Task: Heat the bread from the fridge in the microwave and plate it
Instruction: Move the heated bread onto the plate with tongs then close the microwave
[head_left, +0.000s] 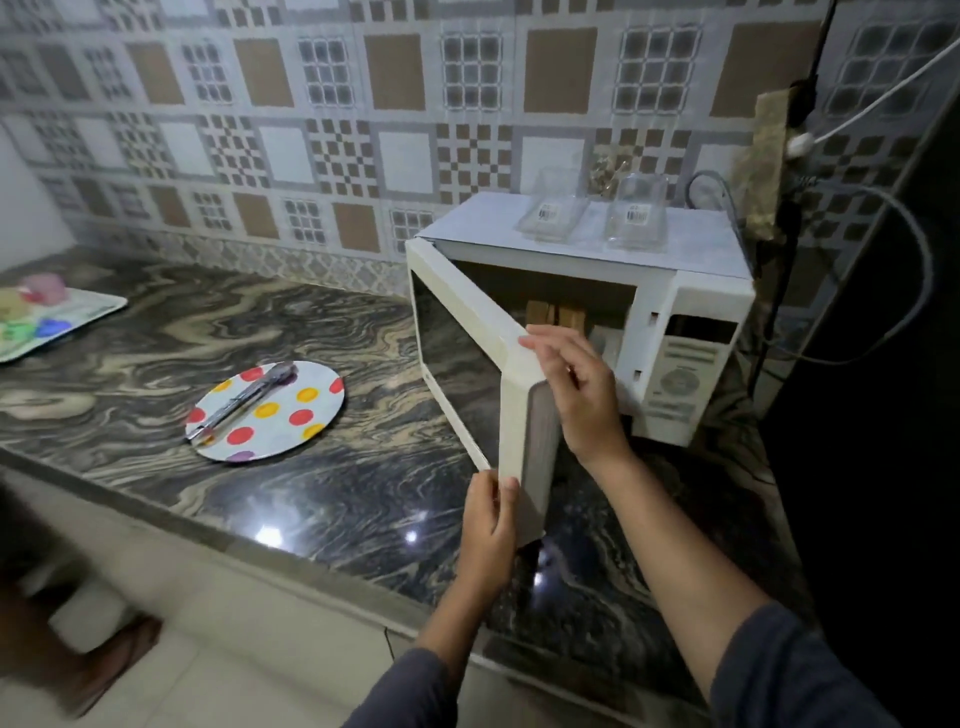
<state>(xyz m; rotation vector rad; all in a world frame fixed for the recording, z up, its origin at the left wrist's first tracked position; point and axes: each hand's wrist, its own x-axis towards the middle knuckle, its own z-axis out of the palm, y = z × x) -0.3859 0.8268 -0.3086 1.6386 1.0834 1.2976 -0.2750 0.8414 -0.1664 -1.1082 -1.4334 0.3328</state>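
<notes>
The left hand (488, 525) pinches the low near corner of the microwave door (519, 431) between thumb and fingers. The right hand (576, 389) is higher up, with its fingers curled over the door's top edge. The door stands partly open. The bread (553, 314) is inside the microwave (691, 306), a few brown slices standing up at the back.

I think this is the door step. I cannot tell if the door is going shut for heating or coming open to take the bread out. If shut, the next move needs a firm push until it clicks, then the buttons on the right. If open, it needs a wide swing to the left so a hand can reach in (the bread may be hot).

On the far left of the dark swirly counter (311, 519) is a tray (88, 312) with blurry bright things on it. Nearer the middle is a spotty plate (275, 441) with metal tongs (239, 402) lying across it. The microwave sits on the right, with two clear glass jars (636, 218) on top. Behind is a wall of checked tiles (311, 104). Cables (909, 270) hang at the far right.
</notes>
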